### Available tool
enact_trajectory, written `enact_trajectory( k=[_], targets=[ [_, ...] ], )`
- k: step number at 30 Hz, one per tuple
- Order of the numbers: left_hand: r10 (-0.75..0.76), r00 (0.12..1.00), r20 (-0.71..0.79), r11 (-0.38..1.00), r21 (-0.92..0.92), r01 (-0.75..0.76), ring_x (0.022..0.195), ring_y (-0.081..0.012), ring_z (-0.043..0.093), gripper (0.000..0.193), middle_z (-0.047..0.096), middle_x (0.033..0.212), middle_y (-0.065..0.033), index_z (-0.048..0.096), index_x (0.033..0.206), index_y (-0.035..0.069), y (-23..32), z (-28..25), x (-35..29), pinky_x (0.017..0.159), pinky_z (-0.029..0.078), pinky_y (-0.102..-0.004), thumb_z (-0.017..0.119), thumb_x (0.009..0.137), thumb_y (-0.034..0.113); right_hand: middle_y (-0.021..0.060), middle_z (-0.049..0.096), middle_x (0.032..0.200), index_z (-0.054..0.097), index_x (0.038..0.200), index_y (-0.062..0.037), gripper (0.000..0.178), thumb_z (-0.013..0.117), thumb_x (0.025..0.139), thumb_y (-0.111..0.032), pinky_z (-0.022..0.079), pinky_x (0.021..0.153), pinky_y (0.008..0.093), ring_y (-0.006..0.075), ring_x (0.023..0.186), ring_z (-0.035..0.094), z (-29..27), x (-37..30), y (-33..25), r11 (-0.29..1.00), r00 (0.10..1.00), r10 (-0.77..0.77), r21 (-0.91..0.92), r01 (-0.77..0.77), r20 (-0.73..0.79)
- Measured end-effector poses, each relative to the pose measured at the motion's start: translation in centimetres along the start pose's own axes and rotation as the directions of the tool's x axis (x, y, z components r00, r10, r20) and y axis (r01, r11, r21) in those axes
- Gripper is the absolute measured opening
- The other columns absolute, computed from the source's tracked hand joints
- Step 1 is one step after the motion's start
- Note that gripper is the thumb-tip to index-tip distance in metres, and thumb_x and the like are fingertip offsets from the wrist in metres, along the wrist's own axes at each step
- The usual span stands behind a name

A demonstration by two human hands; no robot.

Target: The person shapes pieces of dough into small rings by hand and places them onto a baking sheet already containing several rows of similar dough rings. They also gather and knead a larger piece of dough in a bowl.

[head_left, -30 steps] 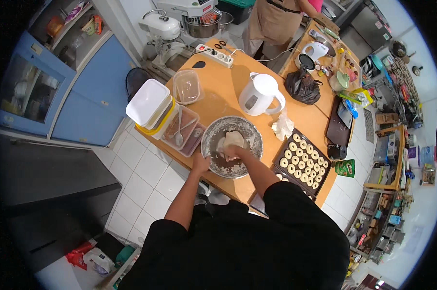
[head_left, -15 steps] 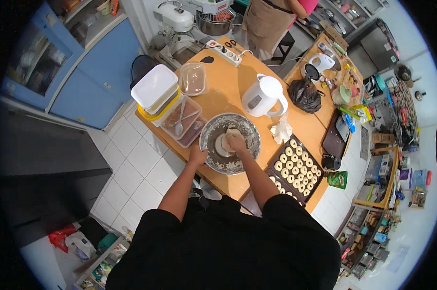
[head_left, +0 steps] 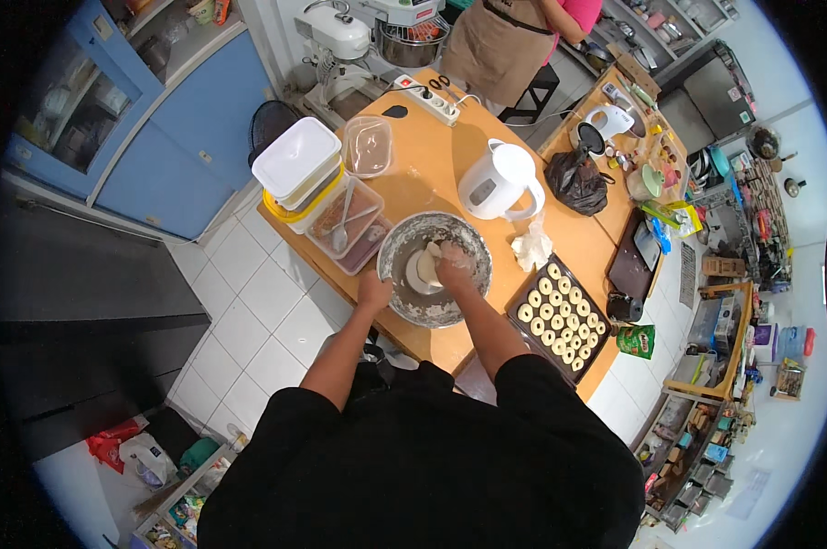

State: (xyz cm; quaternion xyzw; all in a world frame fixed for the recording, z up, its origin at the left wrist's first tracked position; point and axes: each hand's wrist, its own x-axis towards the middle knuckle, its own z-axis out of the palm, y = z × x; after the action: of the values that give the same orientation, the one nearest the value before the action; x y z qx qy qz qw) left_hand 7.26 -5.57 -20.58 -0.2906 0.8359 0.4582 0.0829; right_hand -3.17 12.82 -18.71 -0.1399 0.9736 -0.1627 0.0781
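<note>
A large metal mixing bowl [head_left: 397, 307], its inside smeared with flour and dough, sits at the near edge of the wooden table. My left hand [head_left: 374, 291] is closed on its left rim. Inside the bowl lies a pale lump of dough [head_left: 424, 267], with a raised, folded upper edge. My right hand [head_left: 454, 266] is in the bowl at the right side of the dough. Its floury fingers look stretched out; whether they touch the dough is hard to see.
Left of the bowl are stacked plastic tubs [head_left: 296, 156] and a container with a spoon [head_left: 345, 220]. A white electric kettle [head_left: 500, 183] stands behind it. On the right lies a dark tray [head_left: 520, 314] of ring-shaped dough pieces. A person in an apron [head_left: 496, 50] stands beyond the table.
My right hand has shifted from on top of the dough to its right side, uncovering more of the lump. My left hand stays on the rim.
</note>
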Motion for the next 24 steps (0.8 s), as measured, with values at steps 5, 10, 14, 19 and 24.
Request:
enact_trajectory(
  k=[5,10,14,19,24],
  targets=[
    [0.04,0.997,-0.067,0.999,0.039,-0.037,0.086,-0.0442,0.06,0.033,0.061,0.087,-0.0298,0.06,0.088,-0.009,0.7,-0.1,-0.4,0.076,0.046,-0.0485,0.058,0.075,0.022,0.0158,0.063,0.084,0.056,0.092,-0.0077,0.024,0.063,0.077,-0.025,0.046,0.07,0.0489,0.0353,0.078,0.062,1.3,-1.5,0.9,0.999,0.994,-0.051,-0.006,0.051,-0.096],
    [0.1,0.991,-0.093,0.995,0.036,-0.097,0.085,-0.0438,0.06,0.034,0.061,0.087,-0.0301,0.06,0.088,-0.009,0.7,-0.1,-0.3,0.076,0.046,-0.0484,0.06,0.074,0.022,0.0174,0.063,0.092,0.056,0.091,-0.0071,0.026,0.062,0.077,-0.028,0.042,0.079,0.0485,0.033,0.091,0.06,2.2,-1.5,1.2,1.0,0.995,0.011,0.001,-0.011,-0.095],
    [0.088,0.996,-0.014,0.996,0.035,-0.087,0.083,-0.043,0.061,0.035,0.061,0.086,-0.0299,0.061,0.089,-0.009,0.2,-0.5,0.0,0.075,0.047,-0.0478,0.06,0.074,0.022,0.019,0.062,0.1,0.059,0.097,-0.0061,0.03,0.059,0.077,-0.028,0.039,0.089,0.0473,0.0329,0.099,0.058,1.5,-1.2,0.2,0.976,0.977,0.21,0.052,-0.213,0.046],
    [0.023,0.997,0.072,0.997,-0.075,-0.018,0.08,-0.0421,0.062,0.037,0.062,0.084,-0.0299,0.061,0.093,-0.01,2.4,-0.7,-0.8,0.074,0.048,-0.0469,0.059,0.075,0.022,0.0193,0.065,0.087,0.066,0.09,-0.0072,0.034,0.062,0.076,-0.038,0.047,0.083,0.0415,0.0355,0.09,0.062,2.5,-1.4,2.8,0.953,0.982,0.163,0.274,-0.131,-0.095],
    [0.026,0.999,0.033,0.999,-0.041,-0.024,0.081,-0.0418,0.063,0.036,0.062,0.086,-0.0299,0.062,0.094,-0.009,1.0,-1.9,-1.0,0.074,0.048,-0.0462,0.058,0.075,0.021,0.0217,0.063,0.098,0.065,0.091,-0.0039,0.032,0.061,0.077,-0.033,0.04,0.091,0.044,0.0372,0.099,0.056,2.1,-1.8,-0.7,0.911,0.956,0.294,0.307,-0.276,-0.016]
  ],
)
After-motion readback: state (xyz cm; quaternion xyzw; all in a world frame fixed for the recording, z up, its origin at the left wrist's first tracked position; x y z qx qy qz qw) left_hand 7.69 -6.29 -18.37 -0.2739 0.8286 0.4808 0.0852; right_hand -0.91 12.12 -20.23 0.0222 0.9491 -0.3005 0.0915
